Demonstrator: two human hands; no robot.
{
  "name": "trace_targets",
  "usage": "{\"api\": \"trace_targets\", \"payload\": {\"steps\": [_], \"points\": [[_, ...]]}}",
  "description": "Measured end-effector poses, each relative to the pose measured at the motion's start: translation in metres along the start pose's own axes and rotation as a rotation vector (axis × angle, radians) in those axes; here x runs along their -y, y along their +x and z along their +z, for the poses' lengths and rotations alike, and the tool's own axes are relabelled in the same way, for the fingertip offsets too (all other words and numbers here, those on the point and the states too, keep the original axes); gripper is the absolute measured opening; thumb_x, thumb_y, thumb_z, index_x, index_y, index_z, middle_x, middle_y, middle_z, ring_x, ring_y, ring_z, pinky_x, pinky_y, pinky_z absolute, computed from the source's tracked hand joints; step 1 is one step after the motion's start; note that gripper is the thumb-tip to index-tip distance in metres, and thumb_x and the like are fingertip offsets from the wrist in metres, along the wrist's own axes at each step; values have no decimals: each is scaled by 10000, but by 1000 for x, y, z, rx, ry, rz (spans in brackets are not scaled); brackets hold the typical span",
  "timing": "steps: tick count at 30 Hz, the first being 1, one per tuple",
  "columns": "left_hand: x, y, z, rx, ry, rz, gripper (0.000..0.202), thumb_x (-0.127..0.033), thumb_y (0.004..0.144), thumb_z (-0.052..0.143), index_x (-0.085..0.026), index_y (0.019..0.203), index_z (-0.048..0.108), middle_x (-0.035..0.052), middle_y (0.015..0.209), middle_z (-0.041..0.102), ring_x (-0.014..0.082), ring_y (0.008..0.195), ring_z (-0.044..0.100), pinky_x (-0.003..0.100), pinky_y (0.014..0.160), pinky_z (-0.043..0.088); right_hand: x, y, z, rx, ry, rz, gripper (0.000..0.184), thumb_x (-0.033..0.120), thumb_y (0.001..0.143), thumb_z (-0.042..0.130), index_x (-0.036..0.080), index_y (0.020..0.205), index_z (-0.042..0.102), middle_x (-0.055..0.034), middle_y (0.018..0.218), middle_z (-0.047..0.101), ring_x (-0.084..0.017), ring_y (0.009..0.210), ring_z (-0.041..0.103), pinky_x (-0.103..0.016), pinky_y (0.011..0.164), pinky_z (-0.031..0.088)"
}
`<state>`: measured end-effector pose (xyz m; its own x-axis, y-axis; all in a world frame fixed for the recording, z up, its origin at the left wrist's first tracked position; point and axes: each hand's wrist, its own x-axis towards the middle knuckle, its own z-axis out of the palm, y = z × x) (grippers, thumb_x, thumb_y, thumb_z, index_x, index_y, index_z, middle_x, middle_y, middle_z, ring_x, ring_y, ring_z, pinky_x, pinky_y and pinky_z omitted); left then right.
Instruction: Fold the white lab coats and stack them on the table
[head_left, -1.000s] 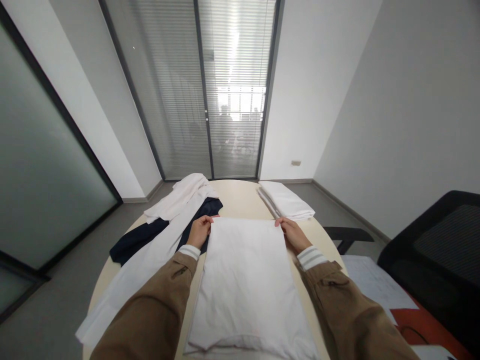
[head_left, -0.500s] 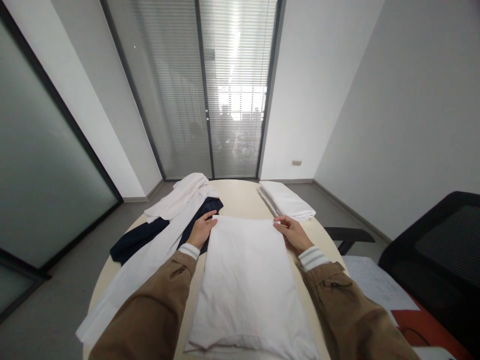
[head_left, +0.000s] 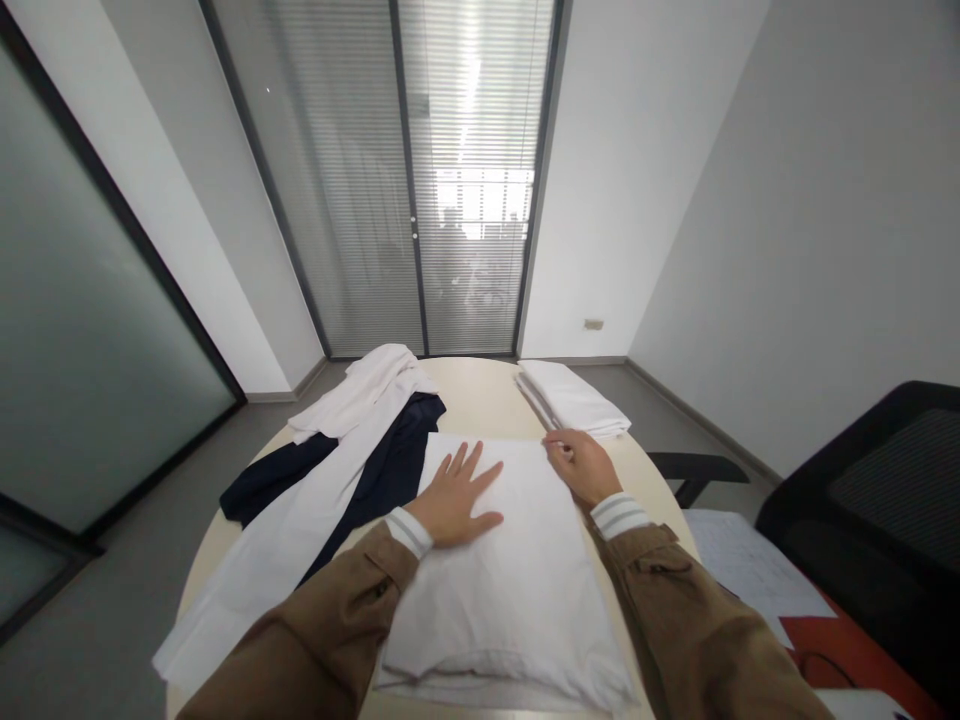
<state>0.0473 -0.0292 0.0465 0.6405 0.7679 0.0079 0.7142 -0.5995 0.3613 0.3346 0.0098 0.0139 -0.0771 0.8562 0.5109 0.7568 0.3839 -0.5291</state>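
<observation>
Left of the white cloth (head_left: 525,590), white clothing (head_left: 300,525) and dark clothing (head_left: 382,475) lie loose, unfolded. The left hand (head_left: 454,497) rests on the folded cloth, fingers spread, gripping nothing; the right hand (head_left: 583,468) pinches its far right corner. Beyond that corner, a white stack (head_left: 574,395) is already folded. Beneath the cloth is a pale table (head_left: 476,395); beyond, a glass door (head_left: 349,230); rightward, a black chair (head_left: 877,510).

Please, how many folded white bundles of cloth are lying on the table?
2. The near bundle lies under the spread left hand, its far right corner at the right hand; the far bundle is at the far right of the table. Cloths inside the folds may be hidden.
</observation>
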Motion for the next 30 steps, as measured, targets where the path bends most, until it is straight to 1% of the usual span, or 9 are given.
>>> {"api": "trace_targets", "payload": {"steps": [3, 6, 9, 12, 17, 20, 23, 26, 30], "points": [[-14, -8, 7, 108, 103, -29, 777, -621, 911, 532, -332, 1581, 262, 115, 1681, 13, 452, 1510, -31, 694, 1165, 100, 20, -1, -6, 55, -109, -173, 285, 346, 928, 543, 231, 1101, 738, -87, 1158, 732, -278, 1102, 638, -462, 1016, 485], [-16, -11, 6, 142, 118, -26, 780, -650, 894, 540, -353, 1570, 288, 120, 1681, 58, 473, 1506, 13, 714, 1147, 129, 35, -4, -3, 257, -116, -285, 454, 442, 955, 540, 247, 1357, 621, -94, 1415, 598, -287, 1307, 540, -488, 1128, 393], [-12, -6, 4, 82, 110, -7, 687, -587, 912, 556, -349, 1531, 381, 128, 1658, 205, 444, 1509, 131, 679, 1153, 192, 41, -7, 5, 444, -166, -261, 621, 562, 949, 521, 278, 1498, 468, -98, 1575, 407, -332, 1452, 369, -570, 1186, 266], [-4, 3, 5, -49, 126, 24, 600, -460, 957, 525, -266, 1515, 420, 144, 1617, 312, 364, 1516, 192, 580, 1193, 212, 40, -7, 8, 533, -190, -228, 648, 573, 935, 532, 292, 1512, 443, -85, 1601, 361, -347, 1488, 289, -604, 1199, 194], [9, 14, 13, -88, 160, 6, 685, -486, 963, 471, -196, 1564, 312, 145, 1645, 238, 325, 1525, 183, 531, 1209, 202, 42, -4, 4, 583, -181, -235, 596, 478, 911, 582, 303, 1474, 491, -51, 1584, 399, -335, 1496, 272, -610, 1211, 131], [11, 15, 18, -67, 166, -35, 708, -546, 972, 419, -187, 1570, 297, 143, 1640, 254, 330, 1519, 203, 539, 1209, 187, 43, -4, 3, 581, -164, -203, 548, 516, 939, 533, 307, 1445, 524, -42, 1573, 421, -321, 1495, 279, -596, 1217, 127], [9, 11, 19, -71, 185, -50, 730, -597, 972, 395, -207, 1579, 281, 142, 1648, 228, 348, 1524, 168, 564, 1210, 159, 40, -6, 7, 572, -170, -136, 587, 593, 977, 423, 298, 1481, 483, -44, 1612, 347, -311, 1515, 226, -566, 1229, 120], [6, 5, 16, -45, 207, -12, 774, -636, 943, 446, -257, 1590, 251, 152, 1662, 157, 390, 1527, 104, 618, 1196, 130, 34, -8, 12, 572, -202, -49, 683, 647, 984, 341, 263, 1548, 380, -63, 1652, 239, -304, 1536, 144, -545, 1239, 95], [-5, -10, 10, 81, 188, 113, 887, -762, 856, 489, -318, 1585, 249, 154, 1673, 62, 443, 1517, 37, 692, 1162, 114, 28, -9, 16, 561, -202, 21, 715, 653, 986, 319, 229, 1560, 355, -80, 1659, 223, -293, 1543, 104, -518, 1245, 117]]}}
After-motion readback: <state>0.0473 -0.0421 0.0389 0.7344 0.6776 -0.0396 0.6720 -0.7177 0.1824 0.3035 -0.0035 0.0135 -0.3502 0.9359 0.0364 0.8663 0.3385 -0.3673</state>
